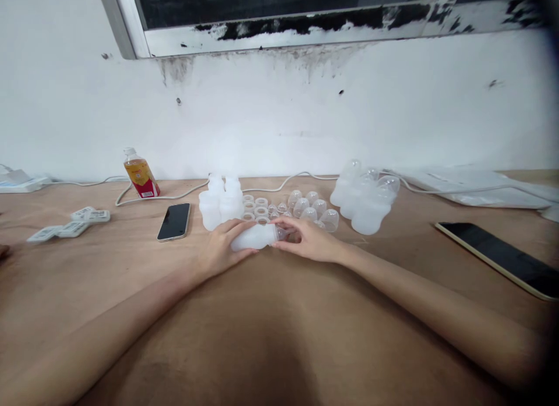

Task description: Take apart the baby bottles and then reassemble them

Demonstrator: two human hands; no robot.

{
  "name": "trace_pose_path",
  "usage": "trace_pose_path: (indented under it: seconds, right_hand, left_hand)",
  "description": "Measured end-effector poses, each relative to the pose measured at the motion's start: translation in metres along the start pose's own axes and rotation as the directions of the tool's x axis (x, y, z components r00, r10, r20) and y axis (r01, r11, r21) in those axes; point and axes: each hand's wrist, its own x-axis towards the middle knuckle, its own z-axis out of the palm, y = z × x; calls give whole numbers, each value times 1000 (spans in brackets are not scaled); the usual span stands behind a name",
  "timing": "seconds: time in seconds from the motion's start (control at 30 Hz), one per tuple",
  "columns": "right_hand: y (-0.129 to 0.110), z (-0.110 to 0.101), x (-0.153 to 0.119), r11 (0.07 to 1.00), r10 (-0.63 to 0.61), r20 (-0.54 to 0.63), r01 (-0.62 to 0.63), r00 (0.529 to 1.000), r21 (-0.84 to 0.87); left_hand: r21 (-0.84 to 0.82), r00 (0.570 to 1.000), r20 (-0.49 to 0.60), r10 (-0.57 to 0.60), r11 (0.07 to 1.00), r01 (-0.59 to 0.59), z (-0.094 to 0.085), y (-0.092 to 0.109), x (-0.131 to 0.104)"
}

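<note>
The white feeding bottle (252,237) lay sideways between the 2 hands, its clear teat (280,233) pointing right. The left hand (222,247) was wrapped round the body; the right hand (305,238) pinched the neck end, around the teat. The step looked like fitting the top, which called for a steady left grip and an even right twist. Beyond, on the bench (244,330), stood rings (261,205), domed caps (332,221) and capped bottles (367,218).

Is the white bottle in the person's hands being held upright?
No, the white bottle lies sideways, with the left hand around one end and the right hand at its clear end.
</note>
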Motion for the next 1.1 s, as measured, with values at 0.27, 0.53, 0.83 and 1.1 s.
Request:
trace_pose_path:
  seconds: [0.27,0.53,0.83,1.1]
  right_hand:
    - [0,2,1,943,245,243,-289,939,164]
    - [-6,5,-8,952,-109,6,106,994,-288]
    - [-13,23,-9,826,347,140,-373,927,424]
    - [-24,2,-1,913,380,146,-396,913,97]
  left_hand:
    - [143,994,-41,106,985,-99,1,2,-3]
    - [74,997,79,-27,997,21,-4,6,-3]
    - [210,979,-24,202,958,-193,5,2,-9]
    - [225,979,-75,189,960,-168,11,1,-7]
